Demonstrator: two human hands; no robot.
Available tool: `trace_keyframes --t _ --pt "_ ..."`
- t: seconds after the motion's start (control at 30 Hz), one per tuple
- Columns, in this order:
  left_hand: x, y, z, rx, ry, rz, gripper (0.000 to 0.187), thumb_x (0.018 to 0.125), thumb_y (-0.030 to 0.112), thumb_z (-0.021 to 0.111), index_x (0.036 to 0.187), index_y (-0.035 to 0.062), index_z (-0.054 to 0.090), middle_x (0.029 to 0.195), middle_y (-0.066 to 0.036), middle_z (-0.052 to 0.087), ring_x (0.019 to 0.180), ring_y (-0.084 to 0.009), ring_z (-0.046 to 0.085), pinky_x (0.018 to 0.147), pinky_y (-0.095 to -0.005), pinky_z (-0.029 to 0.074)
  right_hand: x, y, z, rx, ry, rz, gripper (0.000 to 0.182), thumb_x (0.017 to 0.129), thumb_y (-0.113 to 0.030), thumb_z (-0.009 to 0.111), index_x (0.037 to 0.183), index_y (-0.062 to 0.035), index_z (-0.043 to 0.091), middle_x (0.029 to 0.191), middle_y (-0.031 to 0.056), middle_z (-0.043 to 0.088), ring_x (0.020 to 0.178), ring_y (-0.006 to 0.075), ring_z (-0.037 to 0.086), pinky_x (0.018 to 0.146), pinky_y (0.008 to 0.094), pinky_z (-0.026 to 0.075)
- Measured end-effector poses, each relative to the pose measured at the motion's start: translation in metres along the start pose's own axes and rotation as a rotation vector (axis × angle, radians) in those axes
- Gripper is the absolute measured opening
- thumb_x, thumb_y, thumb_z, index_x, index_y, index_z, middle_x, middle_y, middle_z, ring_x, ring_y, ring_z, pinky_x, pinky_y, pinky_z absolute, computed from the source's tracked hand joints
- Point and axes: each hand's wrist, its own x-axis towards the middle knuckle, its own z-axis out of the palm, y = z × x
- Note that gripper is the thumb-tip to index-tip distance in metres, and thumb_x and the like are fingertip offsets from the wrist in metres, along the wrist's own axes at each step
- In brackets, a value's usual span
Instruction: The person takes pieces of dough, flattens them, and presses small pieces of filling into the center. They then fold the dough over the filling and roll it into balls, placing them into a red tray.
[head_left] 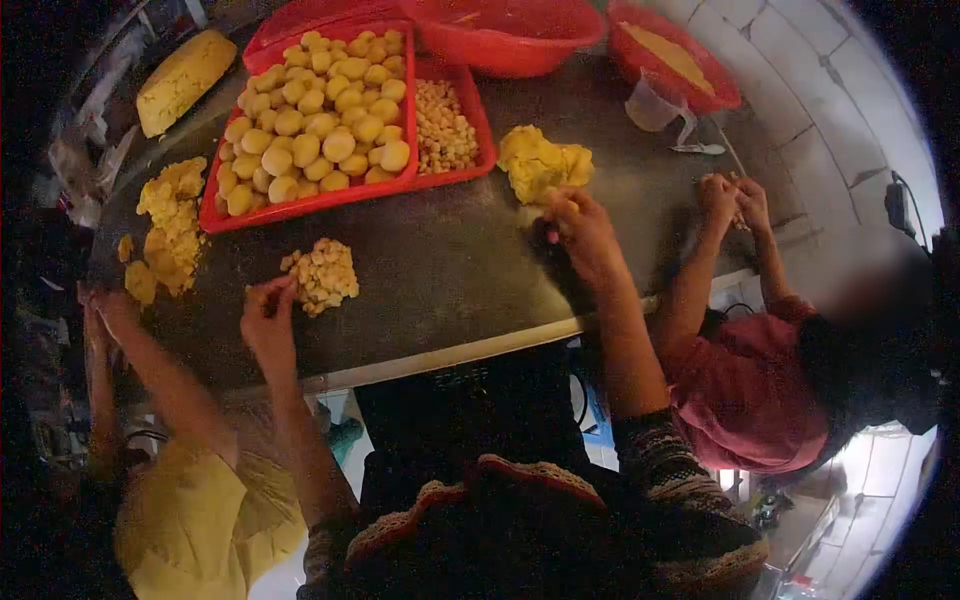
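Note:
My left hand (268, 315) is at the near-left edge of a heap of small pale-yellow chunks (322, 275) on the dark tabletop. Its thumb and fingers are pinched together, and whatever sits between them is too small to make out. My right hand (588, 240) is closed, with a bit of yellow dough (573, 206) showing at its fingers. Just beyond that hand lies a soft, uneven lump of yellow dough (543, 165).
A red tray (330, 208) of yellow dough balls rests over another red tray (484, 135) holding pale chunks. Behind are red basins (510, 50), (700, 98) and a clear measuring cup (650, 108). More dough (172, 225) lies left. Co-workers' hands (735, 200), (105, 310) flank me.

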Motion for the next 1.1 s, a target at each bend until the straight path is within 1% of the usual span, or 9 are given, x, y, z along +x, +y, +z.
trace_keyframes --t 0.17,0.27,0.5,0.57,0.7,0.9,0.97,1.03,1.1 --pt "0.0 0.019 0.003 0.104 0.012 -0.104 0.014 0.086 0.009 0.06 0.098 0.0022 0.062 0.094 -0.008 0.063 0.088 -0.0155 0.059 0.079 -0.029 0.047 0.008 0.005 0.003 -0.702 0.039 -0.262 0.024 0.088 -0.024 0.058 0.095 -0.0012 0.062 0.073 0.0035 0.061 0.058 0.0116 0.055 0.051 0.026 0.044" --pt "-0.001 0.015 -0.002 0.066 0.093 -0.021 0.018 0.086 0.009 0.06 0.102 0.0022 0.063 0.101 -0.009 0.061 0.095 -0.0195 0.057 0.085 -0.0326 0.045 0.021 0.012 0.001 -0.823 0.006 -0.474 0.032 0.09 -0.032 0.054 0.09 -0.0012 0.062 0.067 0.0048 0.061 0.056 0.0122 0.054 0.051 0.0282 0.043" --pt "-0.042 0.012 -0.028 0.46 -0.062 0.111 0.017 0.085 0.008 0.06 0.101 0.0056 0.064 0.103 -0.011 0.059 0.1 -0.026 0.054 0.09 -0.0367 0.041 0.009 -0.002 -0.014 -0.615 0.184 -0.275 0.037 0.094 -0.033 0.046 0.074 -0.0029 0.05 0.065 -0.0001 0.049 0.057 0.01 0.041 0.052 0.0279 0.036" --pt "-0.048 0.014 -0.031 0.493 -0.075 0.126 0.018 0.085 0.009 0.06 0.102 0.0063 0.064 0.101 -0.009 0.06 0.097 -0.0247 0.056 0.088 -0.0355 0.043 -0.006 -0.011 -0.008 -1.006 0.271 -0.464 0.034 0.093 -0.032 0.047 0.093 -0.0001 0.059 0.075 0.0153 0.063 0.068 0.0321 0.061 0.063 0.0398 0.047" --pt "-0.044 0.021 -0.032 0.457 -0.09 -0.06 0.02 0.085 0.01 0.06 0.105 0.0057 0.064 0.097 -0.008 0.062 0.092 -0.0226 0.058 0.086 -0.0335 0.044 -0.027 0.015 -0.011 -1.308 0.209 -0.64 0.025 0.091 -0.023 0.049 0.099 -0.0009 0.058 0.086 0.0191 0.064 0.081 0.0369 0.061 0.074 0.0409 0.048" --pt "-0.033 0.022 -0.031 0.188 0.109 -0.237 0.025 0.088 0.012 0.058 0.111 0.0038 0.062 0.1 -0.008 0.063 0.092 -0.0162 0.057 0.084 -0.0299 0.045 -0.041 0.003 -0.014 -1.202 0.032 -0.503 0.025 0.087 -0.013 0.055 0.11 -0.0034 0.059 0.103 0.0174 0.063 0.092 0.0356 0.06 0.084 0.0406 0.047" --pt "-0.028 0.036 -0.025 -0.33 0.13 -0.553 0.029 0.088 0.012 0.058 0.116 0.0018 0.059 0.102 -0.008 0.063 0.095 -0.0157 0.057 0.087 -0.0295 0.046 -0.03 0.009 -0.014 -1.03 0.07 -0.503 0.023 0.086 -0.011 0.055 0.107 -0.0041 0.061 0.105 0.0168 0.062 0.093 0.0351 0.06 0.086 0.0405 0.046" --pt "-0.025 0.04 -0.021 -0.745 0.146 -0.527 0.032 0.088 0.01 0.058 0.119 0.0015 0.056 0.102 -0.008 0.062 0.096 -0.0154 0.057 0.087 -0.0279 0.045 -0.038 0.016 0.01 -1.093 -0.052 -0.567 0.022 0.086 -0.011 0.055 0.106 -0.0043 0.062 0.105 0.0164 0.062 0.093 0.0345 0.06 0.085 0.0398 0.046" --pt "-0.024 0.04 -0.02 -0.629 0.166 -0.49 0.031 0.088 0.011 0.059 0.117 0.001 0.058 0.1 -0.008 0.062 0.094 -0.0147 0.058 0.085 -0.027 0.046 -0.043 0.022 0.02 -1.16 -0.145 -0.648 0.022 0.086 -0.011 0.055 0.106 -0.0044 0.062 0.105 0.016 0.063 0.093 0.0338 0.061 0.085 0.0391 0.046"
